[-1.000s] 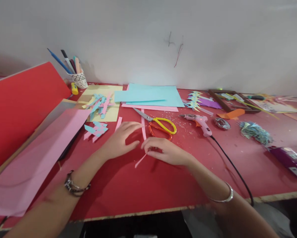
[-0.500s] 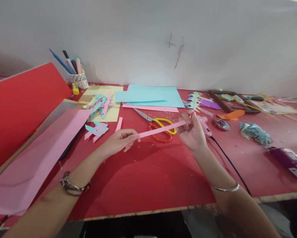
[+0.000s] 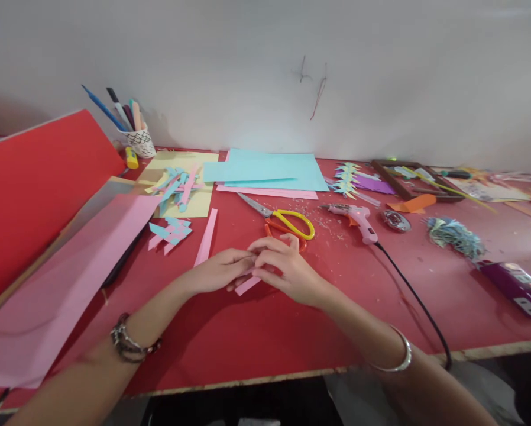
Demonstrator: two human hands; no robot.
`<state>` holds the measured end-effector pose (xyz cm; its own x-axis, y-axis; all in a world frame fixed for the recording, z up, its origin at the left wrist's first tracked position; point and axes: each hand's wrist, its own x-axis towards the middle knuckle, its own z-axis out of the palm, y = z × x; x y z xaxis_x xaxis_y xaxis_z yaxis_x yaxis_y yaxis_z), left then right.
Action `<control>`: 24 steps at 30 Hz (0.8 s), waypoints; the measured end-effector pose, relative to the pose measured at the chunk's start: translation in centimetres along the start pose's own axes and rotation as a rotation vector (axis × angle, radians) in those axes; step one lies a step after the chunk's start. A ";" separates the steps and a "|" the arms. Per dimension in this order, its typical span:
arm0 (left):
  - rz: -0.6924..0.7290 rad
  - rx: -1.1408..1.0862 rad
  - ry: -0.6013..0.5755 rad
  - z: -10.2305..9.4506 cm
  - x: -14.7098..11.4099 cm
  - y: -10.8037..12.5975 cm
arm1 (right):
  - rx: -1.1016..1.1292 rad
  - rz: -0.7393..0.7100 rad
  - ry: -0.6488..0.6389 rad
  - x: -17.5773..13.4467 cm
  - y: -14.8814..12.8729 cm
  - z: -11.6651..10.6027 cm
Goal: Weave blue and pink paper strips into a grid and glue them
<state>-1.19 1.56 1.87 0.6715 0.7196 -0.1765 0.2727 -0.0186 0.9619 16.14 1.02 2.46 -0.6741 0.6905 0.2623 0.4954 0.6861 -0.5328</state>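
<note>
Both hands meet over the red table around a pink paper strip. My left hand grips it from the left, and my right hand closes on it from the right with bent fingers. One end of the strip pokes out below the fingertips; the rest is covered by the hands. Just behind my right hand lie scissors with one yellow and one orange handle. A second pink strip rests on the table beyond my left hand. Left of that is a woven pink-and-blue paper piece.
A pink glue gun with a black cord lies to the right. Blue paper sheets sit at the back. Large pink paper leans at left, near a pen cup. A purple power strip is at far right.
My right hand has moved left and down to meet my left hand. The strip, stretched straight between them before, is now doubled up or bunched within the fingers. The glue gun is uncovered.
</note>
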 end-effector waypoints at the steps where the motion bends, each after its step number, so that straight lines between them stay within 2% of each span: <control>1: -0.003 0.009 0.009 0.0 0.0 0.1 | -0.005 0.016 0.004 0.0 0.2 0.0; 4: -0.020 0.038 0.071 -0.1 -0.2 0.3 | -0.021 0.080 0.051 0.1 0.9 -0.1; 7: -0.028 0.060 0.115 -0.2 -0.2 0.3 | 0.033 0.150 0.159 0.3 1.3 -0.2; 9: -0.015 0.082 0.123 -0.3 -0.1 0.1 | 0.174 0.182 0.188 0.4 1.4 -0.4; 12: 0.003 0.102 0.135 -0.3 0.0 0.0 | 0.455 0.210 0.138 0.5 1.4 -0.6; 14: -0.015 0.089 0.133 -0.2 0.0 0.2 | 0.529 0.229 0.119 0.5 1.3 -0.6; 20: -0.014 0.009 0.034 0.3 -0.2 0.8 | 0.247 0.277 0.203 0.6 0.9 0.0; 24: -0.018 0.026 0.140 0.5 0.0 0.4 | 0.076 0.303 0.289 0.6 0.9 0.1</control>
<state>-0.72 1.21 2.15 0.5639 0.8099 -0.1613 0.3033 -0.0214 0.9527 16.12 2.02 2.02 -0.3173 0.9017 0.2936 0.5986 0.4305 -0.6755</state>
